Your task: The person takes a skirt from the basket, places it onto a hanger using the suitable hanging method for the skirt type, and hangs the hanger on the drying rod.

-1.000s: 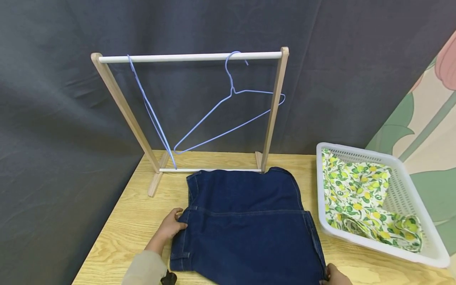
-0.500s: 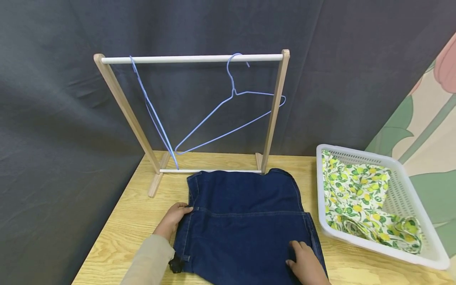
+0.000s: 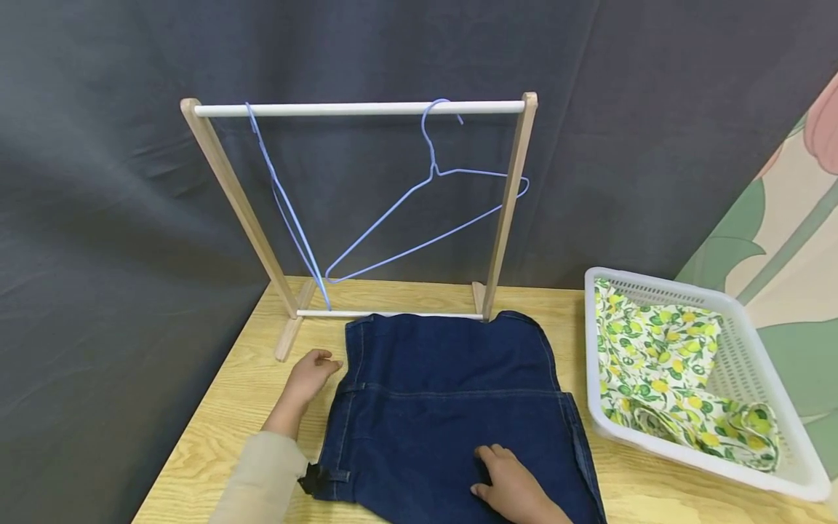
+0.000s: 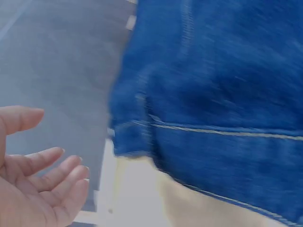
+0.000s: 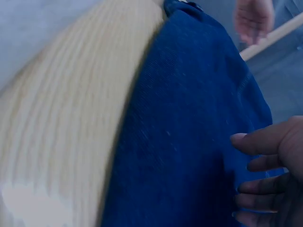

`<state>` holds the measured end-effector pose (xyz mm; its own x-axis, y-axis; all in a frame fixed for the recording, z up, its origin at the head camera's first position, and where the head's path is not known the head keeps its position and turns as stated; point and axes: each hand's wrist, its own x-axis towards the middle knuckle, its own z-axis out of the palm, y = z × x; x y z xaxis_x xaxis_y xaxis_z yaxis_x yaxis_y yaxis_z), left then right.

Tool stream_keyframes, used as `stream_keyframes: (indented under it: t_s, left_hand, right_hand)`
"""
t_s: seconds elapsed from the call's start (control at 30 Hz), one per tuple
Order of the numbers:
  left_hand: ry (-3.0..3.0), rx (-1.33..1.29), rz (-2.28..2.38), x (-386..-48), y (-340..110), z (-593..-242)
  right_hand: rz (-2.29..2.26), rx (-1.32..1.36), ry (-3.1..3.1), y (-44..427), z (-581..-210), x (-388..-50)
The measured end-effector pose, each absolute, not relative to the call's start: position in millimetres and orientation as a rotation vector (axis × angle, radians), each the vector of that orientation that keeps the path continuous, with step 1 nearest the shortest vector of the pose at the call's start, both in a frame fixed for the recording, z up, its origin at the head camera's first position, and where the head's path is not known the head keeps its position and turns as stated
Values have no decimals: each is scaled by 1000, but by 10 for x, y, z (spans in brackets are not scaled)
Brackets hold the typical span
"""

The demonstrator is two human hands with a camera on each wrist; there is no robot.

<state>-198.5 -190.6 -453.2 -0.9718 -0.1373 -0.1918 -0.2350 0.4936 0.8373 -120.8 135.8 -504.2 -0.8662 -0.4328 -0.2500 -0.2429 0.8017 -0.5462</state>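
Observation:
A dark blue denim garment (image 3: pixel 452 429) lies spread on the table, its waistband with belt loops towards the left and a pale-stitched seam running across. Just left of the waistband is my left hand (image 3: pixel 309 380), its fingers loosely bent and holding nothing. The left wrist view shows that hand (image 4: pixel 45 184) apart from the cloth, palm up. Over the front part of the garment hovers my right hand (image 3: pixel 513 486), fingers relaxed with nothing in them. In the right wrist view, its fingers (image 5: pixel 260 187) show against the denim; whether they touch it I cannot tell.
Behind the garment stands a wooden rack with a white top rail (image 3: pixel 353 109). Two blue hangers hang there: one edge-on at left (image 3: pixel 288 204), one facing forward (image 3: pixel 393 207). A white basket (image 3: pixel 779 386) at right holds lemon-print cloth (image 3: pixel 661 349). Dark curtain (image 3: pixel 366 44) closes the back.
My left hand has let go of the waistband and moved slightly up and left. My right hand has left the garment's lower right corner and moved left over the denim.

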Motion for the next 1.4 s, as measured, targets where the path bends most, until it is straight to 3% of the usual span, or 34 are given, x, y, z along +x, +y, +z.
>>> stream_keyframes:
  t_s: [0.43,0.8,1.03,1.4]
  left_hand:
    - [2766,-381,2092,-1875,-1836,-3737]
    - [2579,-50,2421,-1847,-1799,-3197]
    - [2415,54,2512,-1883,-1757,-2999]
    - [2132,-18,2698,-1917,-1696,-2871]
  right_hand:
    - [-641,-707,2606,1071,-5066,-1166]
    - [-625,-854,2599,759,-5097,-1140]
    - [-654,-862,2588,725,-5111,-1131]
    - [-617,-986,2568,485,-5039,-1185]
